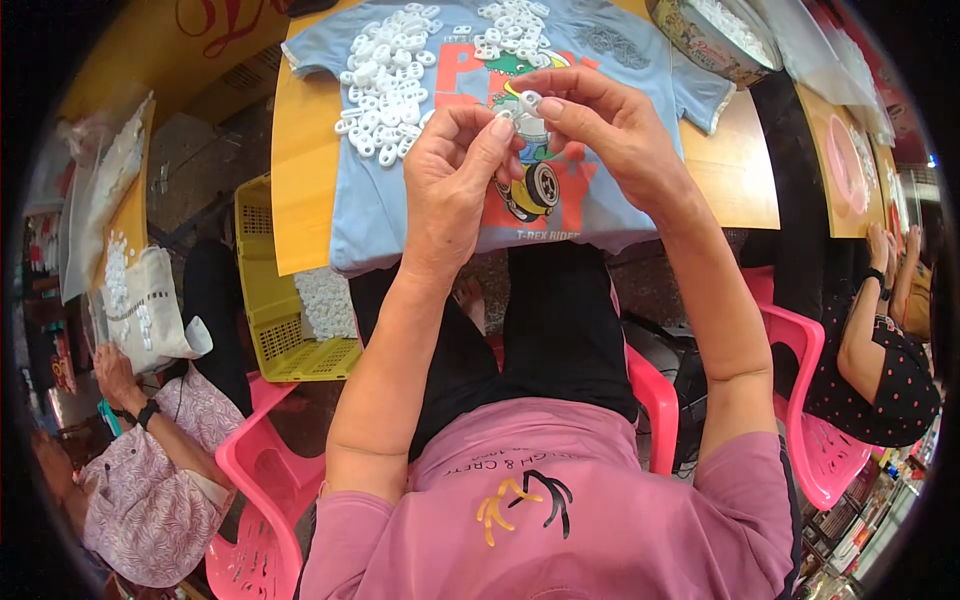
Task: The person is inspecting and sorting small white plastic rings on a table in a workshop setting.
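Note:
Over a blue printed T-shirt (375, 225) spread on the table, my two hands are close together, thumbs and fingers pinched. My right hand (610, 120) grips a small white plastic cord-lock piece (530, 101) with a hole in it. Between the thumb and fingertips of my left hand (455, 170) is another small white piece (506, 115), mostly covered. Left of my hands lies a large heap of white two-hole pieces (385, 90). A smaller white heap (512, 30) sits beyond my fingers. To its right is a pile of small grey parts (612, 45), perhaps springs.
A round printed tin (690, 40) with white pieces stands at the far right corner of the wooden table (735, 185). A yellow crate (262, 280) and a bag of white pieces (325, 300) are below left. Co-workers sit on both sides near pink chairs (270, 480).

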Tool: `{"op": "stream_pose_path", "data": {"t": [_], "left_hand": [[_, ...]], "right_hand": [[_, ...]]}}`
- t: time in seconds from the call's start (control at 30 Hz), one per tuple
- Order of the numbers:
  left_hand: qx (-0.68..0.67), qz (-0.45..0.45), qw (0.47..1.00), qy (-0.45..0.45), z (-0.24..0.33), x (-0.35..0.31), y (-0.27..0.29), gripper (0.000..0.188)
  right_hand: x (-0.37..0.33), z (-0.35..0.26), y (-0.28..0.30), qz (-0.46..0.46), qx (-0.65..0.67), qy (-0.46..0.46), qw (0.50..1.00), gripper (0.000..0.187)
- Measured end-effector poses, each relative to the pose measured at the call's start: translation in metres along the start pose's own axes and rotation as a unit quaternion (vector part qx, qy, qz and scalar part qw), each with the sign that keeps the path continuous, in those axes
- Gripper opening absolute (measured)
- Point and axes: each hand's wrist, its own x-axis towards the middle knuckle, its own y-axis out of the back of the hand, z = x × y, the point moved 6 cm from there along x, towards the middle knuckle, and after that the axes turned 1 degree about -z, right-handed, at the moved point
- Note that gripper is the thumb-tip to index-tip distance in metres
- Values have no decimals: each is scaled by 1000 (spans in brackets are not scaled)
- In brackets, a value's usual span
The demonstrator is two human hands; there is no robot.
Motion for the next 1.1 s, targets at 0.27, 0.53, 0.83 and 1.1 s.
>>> {"op": "stream_pose_path", "data": {"t": [0.27,0.53,0.83,1.1], "left_hand": [[7,6,1000,4,0,0,2,13],[-3,15,1000,7,-1,-1,2,13],[-31,17,999,0,-2,0,4,13],[-86,13,996,-1,1,2,7,12]], "right_hand": [[2,-4,-2,6,-57,40,998,28],[-3,-2,-10,5,-62,13,998,25],[-6,-9,-21,50,-192,152,968,24],[-1,1,-30,90,-79,124,985,25]]}}
